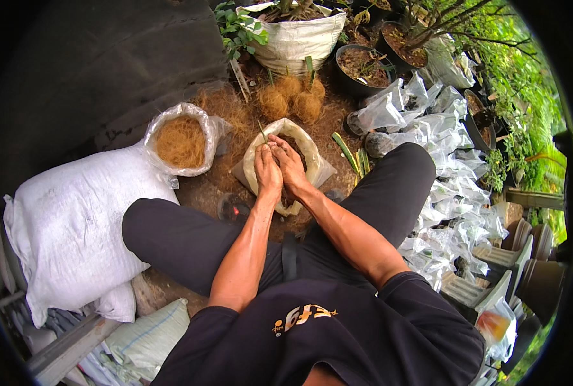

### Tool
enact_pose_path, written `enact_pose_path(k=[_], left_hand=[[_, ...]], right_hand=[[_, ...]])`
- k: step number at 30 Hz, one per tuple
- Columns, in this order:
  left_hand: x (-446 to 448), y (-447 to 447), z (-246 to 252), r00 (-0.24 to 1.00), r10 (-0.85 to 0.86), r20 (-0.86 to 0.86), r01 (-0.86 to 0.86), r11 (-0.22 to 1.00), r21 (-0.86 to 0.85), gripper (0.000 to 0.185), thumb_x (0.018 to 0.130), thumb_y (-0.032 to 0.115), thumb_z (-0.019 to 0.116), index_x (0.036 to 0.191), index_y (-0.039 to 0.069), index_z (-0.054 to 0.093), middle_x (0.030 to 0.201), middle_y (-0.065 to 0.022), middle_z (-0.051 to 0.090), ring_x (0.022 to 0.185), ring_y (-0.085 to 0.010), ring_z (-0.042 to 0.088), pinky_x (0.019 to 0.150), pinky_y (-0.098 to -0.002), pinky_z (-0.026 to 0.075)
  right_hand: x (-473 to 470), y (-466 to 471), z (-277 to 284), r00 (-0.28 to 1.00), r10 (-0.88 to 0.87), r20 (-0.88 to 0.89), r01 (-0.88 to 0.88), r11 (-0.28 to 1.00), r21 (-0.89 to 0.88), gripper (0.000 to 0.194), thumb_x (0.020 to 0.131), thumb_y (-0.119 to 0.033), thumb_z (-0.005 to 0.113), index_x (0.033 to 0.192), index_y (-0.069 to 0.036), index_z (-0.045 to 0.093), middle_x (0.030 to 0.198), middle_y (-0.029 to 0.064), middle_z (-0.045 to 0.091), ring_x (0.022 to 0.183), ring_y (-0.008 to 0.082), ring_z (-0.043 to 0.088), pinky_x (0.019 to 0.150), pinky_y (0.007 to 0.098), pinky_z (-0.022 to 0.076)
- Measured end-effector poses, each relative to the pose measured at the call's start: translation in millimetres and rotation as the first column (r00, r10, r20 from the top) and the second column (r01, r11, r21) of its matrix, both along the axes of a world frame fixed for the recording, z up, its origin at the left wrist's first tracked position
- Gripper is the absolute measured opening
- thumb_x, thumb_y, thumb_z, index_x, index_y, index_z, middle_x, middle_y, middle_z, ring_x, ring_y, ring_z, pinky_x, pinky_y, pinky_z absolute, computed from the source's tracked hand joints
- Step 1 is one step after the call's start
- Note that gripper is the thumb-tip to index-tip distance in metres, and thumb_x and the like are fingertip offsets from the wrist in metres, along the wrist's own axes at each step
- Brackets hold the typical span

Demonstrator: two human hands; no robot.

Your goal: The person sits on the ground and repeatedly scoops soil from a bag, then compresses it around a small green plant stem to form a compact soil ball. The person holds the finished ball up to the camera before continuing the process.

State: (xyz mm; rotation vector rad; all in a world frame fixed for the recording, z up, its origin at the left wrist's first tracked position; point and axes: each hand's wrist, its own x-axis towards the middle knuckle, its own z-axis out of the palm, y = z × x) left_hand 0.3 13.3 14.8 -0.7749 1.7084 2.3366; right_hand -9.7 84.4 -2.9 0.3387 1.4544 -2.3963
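My left hand and my right hand are cupped together, palms facing, over an open pale sack of dark soil. A thin green leaf cutting sticks up beyond my left fingertips. The hands are closed around its base; whatever else lies between the palms is hidden. Just beyond the sack sit several balls of brown coir fibre, with green leaf pieces standing out of some. Yellow-edged snake plant leaf pieces lie on the ground to the right.
To the left, a clear plastic bag holds loose coir, beside a large stuffed white sack. Many clear plastic planting bags crowd the right side. Beyond stand a white sack planter and black pots. A dark wall rises far left.
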Motion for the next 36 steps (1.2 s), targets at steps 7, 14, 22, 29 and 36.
enact_pose_path(k=[7,14,22,29,36], left_hand=[[-3,1,-16,0.951,-0.091,-0.296,0.046,0.987,-0.154,0.036,0.102,0.028,0.036,0.124,0.003,0.049,0.120,-0.0107,0.052,0.112,-0.0221,0.050,0.100,-0.0373,0.037],[1,5,-8,0.983,-0.075,-0.166,0.062,0.994,-0.086,0.059,0.103,0.048,0.033,0.139,0.002,0.041,0.139,-0.0172,0.043,0.132,-0.0303,0.039,0.110,-0.0442,0.032],[1,2,-17,0.996,-0.093,0.007,0.094,0.994,-0.051,0.054,0.102,0.044,0.042,0.139,0.004,0.042,0.143,-0.0169,0.040,0.139,-0.0284,0.032,0.114,-0.0428,0.026],[-6,-5,6,0.987,-0.050,0.156,0.032,0.993,0.116,0.060,0.102,0.042,0.042,0.148,0.004,0.029,0.153,-0.0164,0.025,0.140,-0.0312,0.028,0.113,-0.0459,0.028],[-3,0,15,0.989,-0.097,0.112,0.074,0.979,0.192,0.051,0.104,0.035,0.040,0.143,0.003,0.035,0.143,-0.0166,0.041,0.131,-0.0266,0.041,0.107,-0.0394,0.038]], right_hand=[[-7,0,4,0.993,0.002,0.118,0.016,0.988,-0.153,0.034,0.100,-0.022,0.050,0.129,-0.004,0.050,0.116,0.0054,0.057,0.108,0.0155,0.054,0.095,0.0307,0.0441],[-10,3,2,0.981,-0.110,0.161,0.135,0.979,-0.152,0.042,0.099,-0.024,0.050,0.133,-0.001,0.046,0.120,0.0054,0.055,0.111,0.0176,0.053,0.098,0.0317,0.0429],[-4,13,-3,0.987,0.067,0.149,-0.064,0.998,-0.026,0.054,0.104,-0.039,0.031,0.147,-0.007,0.035,0.152,0.0115,0.031,0.141,0.0273,0.028,0.117,0.0410,0.0263],[2,8,-14,0.934,0.294,-0.205,-0.149,0.839,0.522,0.057,0.104,-0.045,0.027,0.149,-0.010,0.034,0.154,0.0149,0.027,0.143,0.0293,0.025,0.118,0.0392,0.0194],[5,12,-6,0.950,0.088,-0.299,0.090,0.840,0.535,0.049,0.104,-0.036,0.030,0.135,-0.005,0.053,0.143,0.0200,0.045,0.137,0.0328,0.037,0.114,0.0394,0.0261]])
